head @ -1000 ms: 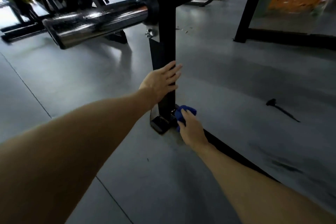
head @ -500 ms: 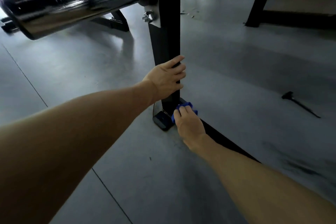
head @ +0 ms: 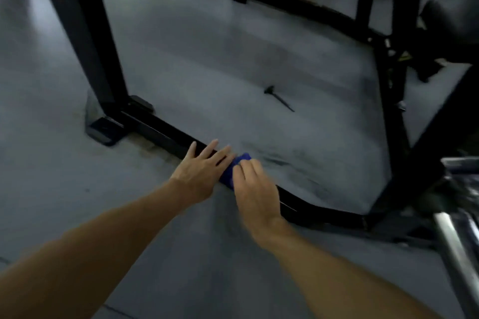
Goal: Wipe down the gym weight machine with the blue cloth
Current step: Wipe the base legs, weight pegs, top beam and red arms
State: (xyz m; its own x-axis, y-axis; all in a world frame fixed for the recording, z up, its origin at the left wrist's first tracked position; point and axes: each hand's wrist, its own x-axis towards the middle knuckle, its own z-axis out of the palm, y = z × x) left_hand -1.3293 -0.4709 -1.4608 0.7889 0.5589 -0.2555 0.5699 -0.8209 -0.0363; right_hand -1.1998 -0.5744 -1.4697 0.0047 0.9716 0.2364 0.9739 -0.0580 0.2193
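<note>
Forearms reach forward from the near edge of the grey floor (head: 181,65). Right hand (head: 255,189) presses the blue cloth (head: 234,167) onto the machine's black base bar (head: 160,132), fingers curled over it. Left hand (head: 201,171) rests flat just beside it on the bar (fingers straight and spread). Farther off, a black upright post (head: 77,26) rises from the bar's end.

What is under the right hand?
The right hand covers the blue cloth on the machine's black floor bar. Most of the cloth and the bar beneath are hidden.
</note>
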